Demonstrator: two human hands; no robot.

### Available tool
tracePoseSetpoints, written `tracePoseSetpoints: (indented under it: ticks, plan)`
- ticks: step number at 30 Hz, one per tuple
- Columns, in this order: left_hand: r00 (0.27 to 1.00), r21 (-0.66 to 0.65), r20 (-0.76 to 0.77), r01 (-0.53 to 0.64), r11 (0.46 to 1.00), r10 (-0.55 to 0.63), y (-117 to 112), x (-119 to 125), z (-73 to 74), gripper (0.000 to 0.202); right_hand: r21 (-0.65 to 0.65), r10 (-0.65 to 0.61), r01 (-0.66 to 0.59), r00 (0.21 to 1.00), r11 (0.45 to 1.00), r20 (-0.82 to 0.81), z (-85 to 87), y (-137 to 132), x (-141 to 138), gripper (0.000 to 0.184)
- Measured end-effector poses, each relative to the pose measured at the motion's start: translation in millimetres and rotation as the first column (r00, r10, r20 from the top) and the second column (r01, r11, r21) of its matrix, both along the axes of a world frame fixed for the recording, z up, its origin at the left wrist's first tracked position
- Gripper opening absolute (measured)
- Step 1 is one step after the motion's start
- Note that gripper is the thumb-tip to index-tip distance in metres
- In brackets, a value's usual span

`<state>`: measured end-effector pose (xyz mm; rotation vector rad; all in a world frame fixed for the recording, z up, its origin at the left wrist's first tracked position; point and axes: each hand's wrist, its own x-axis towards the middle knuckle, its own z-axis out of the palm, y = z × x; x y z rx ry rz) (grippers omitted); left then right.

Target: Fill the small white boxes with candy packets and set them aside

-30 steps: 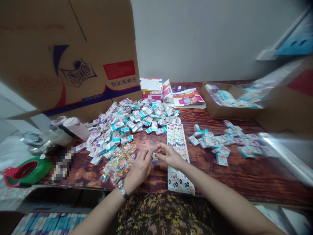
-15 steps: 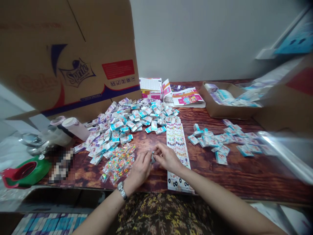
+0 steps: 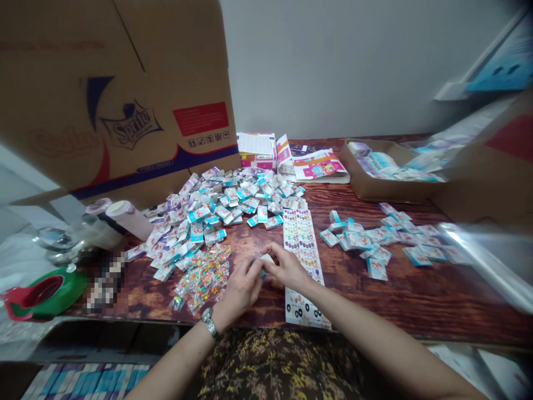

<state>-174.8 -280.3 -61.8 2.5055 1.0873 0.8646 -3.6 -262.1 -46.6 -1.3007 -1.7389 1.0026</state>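
Note:
Between my two hands is a small white-and-blue carton [image 3: 265, 259], mostly covered by my fingers. My left hand [image 3: 242, 282], with a metal watch on the wrist, grips it from the left. The fingers of my right hand [image 3: 287, 268] are closed on its right side. Just left of my left hand lies a pile of small clear packets of coloured candy [image 3: 204, 275]. Sticker sheets [image 3: 302, 250] with rows of small printed pictures lie partly under my right forearm. Beyond my hands spreads a heap of small cartons [image 3: 225, 200] in white, blue and purple.
More small cartons [image 3: 362, 239] lie scattered on the right of the wooden table [image 3: 416, 303]. An open cardboard box [image 3: 385, 191] holds packets behind them. A big Sprite-printed carton [image 3: 137, 72] stands at the back left. A green-and-red tape dispenser [image 3: 62, 294] sits at the left edge.
The small carton has turned between my fingers, and more of its white side shows above them. My hands have shifted only slightly. The piles around them look the same.

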Motion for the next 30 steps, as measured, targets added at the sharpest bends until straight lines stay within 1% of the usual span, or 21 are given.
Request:
tracePoseSetpoints:
  ticks: [3, 5, 7, 10, 12, 13, 16, 18, 22, 26, 28, 30]
  plan:
    - [0.999, -0.011, 0.052, -0.013, 1.000, 0.013, 2, 1, 5.2, 0.040, -0.031, 0.070, -0.077, 0.982, 0.997, -0.173, 1.9, -3, 3, 0.020]
    - [0.998, -0.022, 0.062, -0.029, 0.999, 0.030, 3, 0, 8.4, 0.038, -0.015, 0.117, -0.124, 0.964, 0.992, -0.237, 5.3, -8, 7, 0.023]
    - [0.998, -0.053, 0.051, -0.040, 0.998, 0.043, 3, 0, 10.9, 0.035, 0.076, 0.105, -0.093, 0.979, 0.993, -0.175, 9.3, -15, 12, 0.023]
    - [0.998, -0.080, 0.046, -0.040, 0.996, 0.044, 1, 1, 12.7, 0.036, 0.262, 0.035, -0.045, 0.998, 0.964, 0.042, 13.8, -25, 14, 0.015]
    - [0.998, -0.077, 0.053, -0.035, 0.996, 0.039, -1, 3, 12.6, 0.038, 0.310, 0.004, -0.043, 0.992, 0.950, 0.126, 14.9, -28, 10, 0.013]
    - [0.998, -0.070, 0.055, -0.032, 0.997, 0.036, -1, 5, 12.2, 0.040, 0.312, -0.014, -0.028, 0.991, 0.950, 0.132, 14.9, -29, 7, 0.014]
    - [0.998, -0.035, 0.058, -0.028, 0.999, 0.030, -2, 7, 10.0, 0.042, 0.268, -0.115, 0.103, 0.993, 0.958, 0.030, 14.2, -30, -3, 0.018]
    - [0.998, -0.002, 0.055, -0.035, 0.999, 0.035, -1, 7, 8.5, 0.041, 0.219, -0.146, 0.154, 0.988, 0.964, -0.053, 13.8, -32, -9, 0.022]
    - [0.997, 0.032, 0.040, -0.069, 0.997, 0.067, -1, 4, 5.6, 0.043, 0.117, -0.118, 0.141, 0.977, 0.983, -0.180, 12.7, -33, -14, 0.018]
    - [0.993, 0.059, 0.035, -0.115, 0.992, 0.113, -3, 3, -0.6, 0.049, -0.050, -0.188, 0.182, 0.919, 0.982, -0.348, 9.1, -29, -19, 0.018]
    - [0.988, 0.099, 0.027, -0.153, 0.983, 0.151, -5, 4, -4.7, 0.057, -0.092, -0.227, 0.207, 0.905, 0.974, -0.360, 7.4, -27, -21, 0.017]
    - [0.985, 0.122, 0.005, -0.174, 0.977, 0.175, -6, 5, -7.6, 0.062, -0.077, -0.254, 0.242, 0.912, 0.967, -0.322, 7.0, -27, -22, 0.014]
